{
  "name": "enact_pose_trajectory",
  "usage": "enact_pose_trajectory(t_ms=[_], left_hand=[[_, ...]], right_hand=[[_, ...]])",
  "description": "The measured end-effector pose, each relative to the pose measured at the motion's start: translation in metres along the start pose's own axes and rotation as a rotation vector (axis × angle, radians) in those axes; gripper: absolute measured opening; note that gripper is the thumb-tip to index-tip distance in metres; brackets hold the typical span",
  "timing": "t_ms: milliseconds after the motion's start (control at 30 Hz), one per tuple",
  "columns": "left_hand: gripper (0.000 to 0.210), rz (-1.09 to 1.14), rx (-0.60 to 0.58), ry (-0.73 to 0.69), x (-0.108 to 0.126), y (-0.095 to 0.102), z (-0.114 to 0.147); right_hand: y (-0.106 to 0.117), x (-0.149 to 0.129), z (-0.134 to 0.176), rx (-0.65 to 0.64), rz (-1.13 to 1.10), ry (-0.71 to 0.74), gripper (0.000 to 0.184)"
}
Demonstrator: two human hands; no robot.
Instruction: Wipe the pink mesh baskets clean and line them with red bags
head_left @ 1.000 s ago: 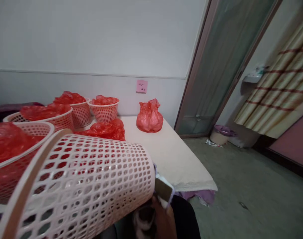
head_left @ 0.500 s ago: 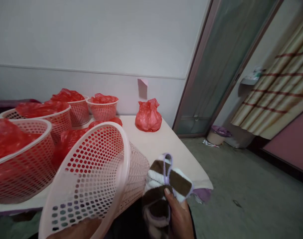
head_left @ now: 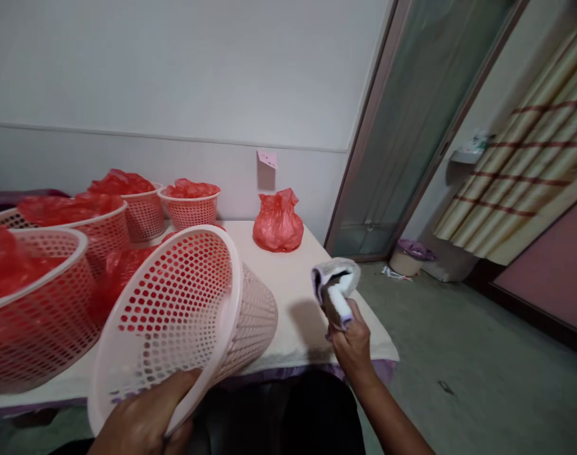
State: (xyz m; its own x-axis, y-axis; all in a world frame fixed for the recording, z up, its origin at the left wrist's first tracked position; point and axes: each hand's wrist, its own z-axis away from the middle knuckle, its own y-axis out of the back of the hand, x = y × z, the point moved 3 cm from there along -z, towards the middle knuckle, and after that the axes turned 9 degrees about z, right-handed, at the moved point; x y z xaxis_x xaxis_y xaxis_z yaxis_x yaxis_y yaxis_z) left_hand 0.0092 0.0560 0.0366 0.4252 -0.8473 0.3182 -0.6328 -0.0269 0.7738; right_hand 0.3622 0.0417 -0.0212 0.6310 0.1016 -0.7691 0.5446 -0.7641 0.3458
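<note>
My left hand (head_left: 148, 411) grips the near rim of a pink plastic basket (head_left: 253, 309) with a mesh of holes. The basket is tipped on its side, its mouth facing me and to the left, with nothing seen inside. In my right hand (head_left: 352, 341) is a bunched, folded towel (head_left: 338, 287) with brown and white stripes and purple edging, held above the table's right part. A knotted red plastic bag (head_left: 279, 221) sits upright on the table beyond both hands.
More pink baskets (head_left: 36, 316) holding red plastic bags stand along the left side of the white-covered table (head_left: 288, 341). A red bag (head_left: 122, 272) lies behind the tipped basket. On the floor at right stands a bin (head_left: 406, 258), near a sliding door (head_left: 378, 158) and a curtain (head_left: 516, 158).
The towel has risen away from the basket's side and moved right and farther over the table in my right hand. My left hand and the basket have shifted slightly, and more of that hand shows.
</note>
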Motion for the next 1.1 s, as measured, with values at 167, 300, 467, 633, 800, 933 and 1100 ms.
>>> enact_pose_trajectory(t_ms=[167,300,467,633,800,933,1100], left_hand=[[0.027,-0.053,-0.114,-0.017,0.009,-0.003,-0.018],[0.029,-0.100,-0.111,-0.150,0.015,0.014,-0.041],[0.031,-0.204,-0.054,-0.254,-0.006,0.026,-0.064],[0.036,-0.284,0.053,-0.304,-0.032,0.027,-0.096],[0.019,-0.381,0.078,-0.348,-0.037,0.014,-0.156],[0.021,-0.424,-0.122,-0.277,-0.048,-0.032,-0.203],[0.018,-0.419,-0.266,-0.306,-0.060,-0.101,-0.242]], right_hand=[[-0.033,0.031,0.016,-0.119,0.034,0.037,0.030],[-0.067,0.048,0.037,-0.161,0.075,-0.019,0.033],[-0.100,0.053,0.060,-0.212,0.197,-0.001,0.018],[-0.131,0.038,0.066,-0.363,0.314,0.160,0.017],[-0.158,0.034,0.064,-0.386,0.406,0.182,0.020],[-0.175,0.026,0.075,-0.467,0.458,0.266,0.012],[-0.198,0.010,0.090,-0.594,0.395,0.380,0.016]])
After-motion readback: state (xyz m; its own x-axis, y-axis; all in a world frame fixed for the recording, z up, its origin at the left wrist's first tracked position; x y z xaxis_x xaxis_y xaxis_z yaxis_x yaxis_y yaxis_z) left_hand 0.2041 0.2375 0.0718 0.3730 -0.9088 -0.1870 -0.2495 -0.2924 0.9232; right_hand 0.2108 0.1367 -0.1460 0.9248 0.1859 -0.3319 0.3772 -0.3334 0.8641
